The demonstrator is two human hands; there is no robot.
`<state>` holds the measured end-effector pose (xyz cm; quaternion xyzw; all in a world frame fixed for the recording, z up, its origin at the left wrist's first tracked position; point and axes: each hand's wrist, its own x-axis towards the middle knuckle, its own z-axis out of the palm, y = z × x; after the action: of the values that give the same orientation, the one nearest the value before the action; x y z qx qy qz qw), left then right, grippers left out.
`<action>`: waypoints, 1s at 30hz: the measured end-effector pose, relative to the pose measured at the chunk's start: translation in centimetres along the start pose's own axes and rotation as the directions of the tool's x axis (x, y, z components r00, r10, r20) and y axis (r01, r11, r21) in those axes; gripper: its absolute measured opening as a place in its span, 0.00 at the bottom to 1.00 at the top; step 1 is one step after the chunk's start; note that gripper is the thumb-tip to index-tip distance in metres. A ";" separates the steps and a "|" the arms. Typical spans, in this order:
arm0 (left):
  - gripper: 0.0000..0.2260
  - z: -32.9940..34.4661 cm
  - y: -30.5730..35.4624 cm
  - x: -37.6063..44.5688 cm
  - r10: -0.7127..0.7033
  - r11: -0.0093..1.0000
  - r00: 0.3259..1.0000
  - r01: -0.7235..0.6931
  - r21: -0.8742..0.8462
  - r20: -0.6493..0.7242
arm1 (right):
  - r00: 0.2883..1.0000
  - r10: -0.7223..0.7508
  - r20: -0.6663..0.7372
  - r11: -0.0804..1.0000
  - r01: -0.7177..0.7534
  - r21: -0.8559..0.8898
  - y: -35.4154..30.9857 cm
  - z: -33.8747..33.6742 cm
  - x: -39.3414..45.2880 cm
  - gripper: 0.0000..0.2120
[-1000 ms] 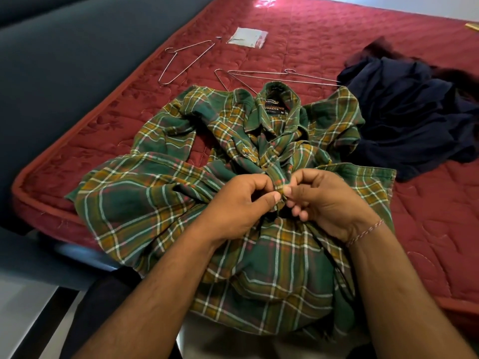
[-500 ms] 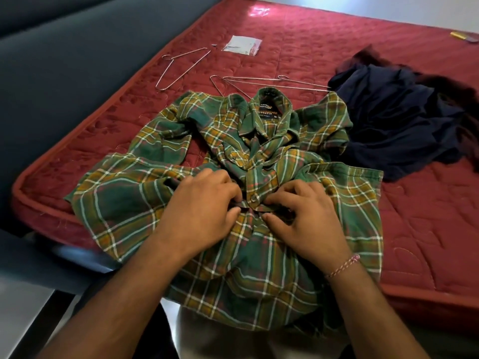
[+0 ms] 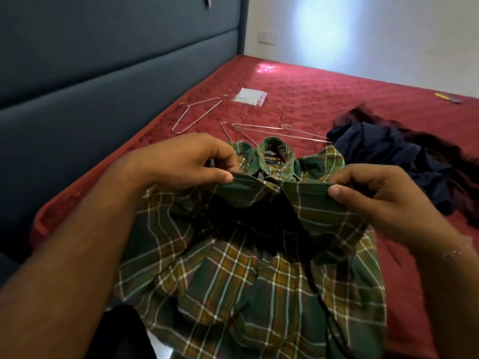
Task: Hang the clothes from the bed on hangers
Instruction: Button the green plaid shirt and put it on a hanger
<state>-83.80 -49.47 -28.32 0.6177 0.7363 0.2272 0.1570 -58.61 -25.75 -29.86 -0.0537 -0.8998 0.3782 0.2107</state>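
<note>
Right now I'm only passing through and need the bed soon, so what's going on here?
A person is getting a green plaid shirt ready to hang. The left hand and right hand each pinch an edge of it, lifting the fabric above the red mattress. Wire hangers lie unused beyond the collar, and a dark pile of clothes waits on the right.

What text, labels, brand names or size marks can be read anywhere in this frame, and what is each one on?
"M": size mark on the dark neck label inside the collar of the plaid shirt.
Brand lines on that same label: light lettering, too blurred to read.
Clear packet on the red mattress: any print is too small to read.
Wall switch plate: no lettering can be made out.
Nothing else shows text.
</note>
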 end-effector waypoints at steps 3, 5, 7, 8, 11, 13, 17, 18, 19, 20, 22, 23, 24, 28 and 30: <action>0.05 -3.4 -0.8 1.0 -0.023 0.997 0.983 0.037 -0.073 0.183 | 0.992 0.038 0.120 0.987 -0.056 0.152 -0.3 -3.2 2.1 0.04; 0.06 -5.3 -1.5 2.6 -0.052 0.994 0.982 0.067 -0.081 0.180 | 0.988 0.094 0.125 0.987 -0.109 0.118 0.3 -4.7 4.6 0.04; 0.08 -6.4 -1.9 5.7 -0.072 0.993 0.994 0.080 0.084 -0.088 | 0.993 0.108 -0.035 0.967 -0.113 -0.228 1.9 -5.5 8.0 0.07; 0.09 -6.6 -1.7 7.5 -0.042 0.972 0.957 0.106 0.210 -0.286 | 0.982 0.071 -0.175 0.889 -0.142 -0.435 2.8 -5.7 9.8 0.08; 0.15 -6.2 0.6 11.3 0.096 0.905 0.777 0.191 0.379 -0.622 | 0.827 -0.095 -0.554 0.720 -0.327 -0.612 2.9 -5.4 13.0 0.11; 0.15 -5.3 1.7 11.8 0.200 0.897 0.691 0.155 0.413 -0.694 | 0.752 -0.217 -0.623 0.773 -0.257 -0.580 1.4 -4.4 13.4 0.10; 0.07 1.2 1.7 8.4 0.278 0.948 0.604 -0.047 0.315 -0.747 | 0.880 -0.250 -0.403 0.832 -0.018 -0.555 0.2 0.8 8.2 0.09; 0.07 3.5 1.6 7.1 0.226 0.970 0.624 -0.075 0.230 -0.748 | 0.930 -0.171 -0.326 0.828 -0.044 -0.558 0.6 2.6 6.0 0.11; 0.07 5.8 1.5 5.6 0.164 0.986 0.650 -0.084 0.144 -0.742 | 0.963 -0.070 -0.262 0.818 -0.095 -0.568 1.1 4.4 3.8 0.13; 0.07 8.1 1.1 4.1 0.107 0.994 0.685 -0.071 0.079 -0.720 | 0.976 0.045 -0.214 0.818 -0.159 -0.552 1.6 6.1 1.5 0.14; 0.07 12.1 0.5 1.1 0.038 0.999 0.771 -0.008 0.050 -0.635 | 0.955 0.252 -0.156 0.866 -0.294 -0.404 2.3 8.5 -2.3 0.13; 0.07 13.7 0.2 -0.3 0.014 0.996 0.805 0.040 0.078 -0.593 | 0.938 0.314 -0.150 0.885 -0.346 -0.313 2.4 9.2 -3.8 0.11; 0.07 14.9 0.1 -1.4 -0.012 0.989 0.829 0.093 0.117 -0.559 | 0.921 0.354 -0.160 0.894 -0.384 -0.230 2.3 9.6 -5.1 0.10; 0.06 17.3 0.7 -4.1 -0.086 0.967 0.825 0.205 0.153 -0.558 | 0.865 0.463 -0.196 0.886 -0.444 0.135 1.1 9.2 -7.5 0.05; 0.11 17.6 0.9 -4.5 -0.113 0.965 0.820 0.225 0.135 -0.562 | 0.870 0.473 -0.143 0.861 -0.421 0.284 0.3 9.2 -7.8 0.05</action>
<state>-73.18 -51.33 -42.98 0.4707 0.8210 0.3065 -0.1025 -55.44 -33.52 -38.44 -0.2748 -0.7820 0.5166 0.2146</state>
